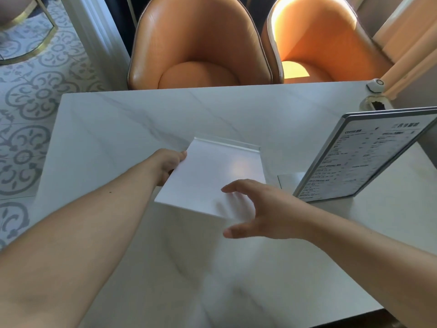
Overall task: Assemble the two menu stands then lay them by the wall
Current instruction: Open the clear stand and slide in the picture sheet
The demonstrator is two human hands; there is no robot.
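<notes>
A white blank panel point(212, 176) with a clear lip along its far edge is held tilted above the middle of the white marble table point(118, 119). My left hand point(169, 165) grips its left edge. My right hand point(260, 209) hovers at the panel's near right corner with fingers spread, holding nothing. At the right, an assembled menu stand point(369, 157) with a printed menu sheet stands upright on its clear base point(289, 182), close to the wall side.
Two orange leather chairs point(201, 48) point(324, 43) stand behind the far table edge. A small white round device point(376, 85) sits at the far right corner near the wall trim. Patterned floor tiles point(30, 95) lie to the left.
</notes>
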